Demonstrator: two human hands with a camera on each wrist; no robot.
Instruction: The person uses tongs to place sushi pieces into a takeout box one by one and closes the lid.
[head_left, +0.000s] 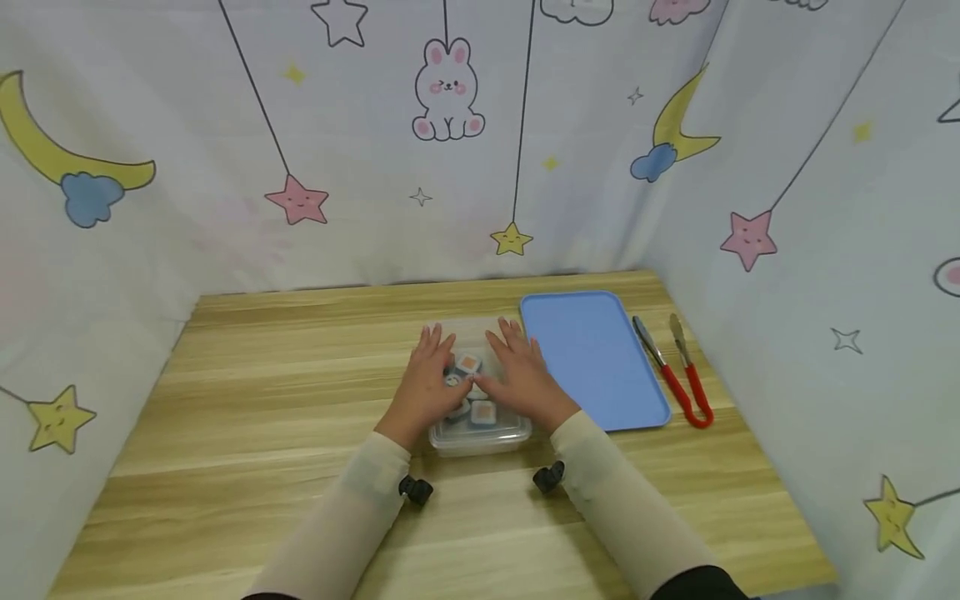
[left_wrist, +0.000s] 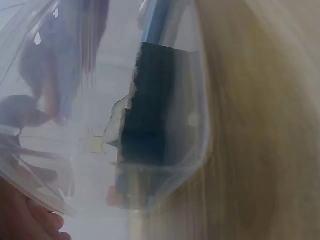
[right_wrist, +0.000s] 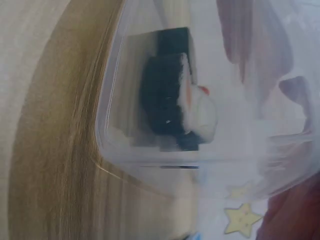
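A clear plastic container (head_left: 480, 445) stands on the wooden table, with several sushi pieces (head_left: 483, 413) inside it. They have white rice, orange centres and dark wrapping. A clear lid appears to cover the top. My left hand (head_left: 426, 387) lies over the container's left side and my right hand (head_left: 527, 382) over its right side, fingers extended forward and thumbs close together in the middle. In the left wrist view, dark wrapping (left_wrist: 147, 100) shows through the wall. The right wrist view shows a sushi roll (right_wrist: 165, 95) through the plastic, with part of my hand at lower right.
To the right of the container lies a blue tray (head_left: 600, 358). Beside it, tongs (head_left: 695, 392) with red handles rest spread apart near the table's right edge. A patterned white curtain (head_left: 360, 150) stands behind the wooden table (head_left: 285, 375) and along its sides.
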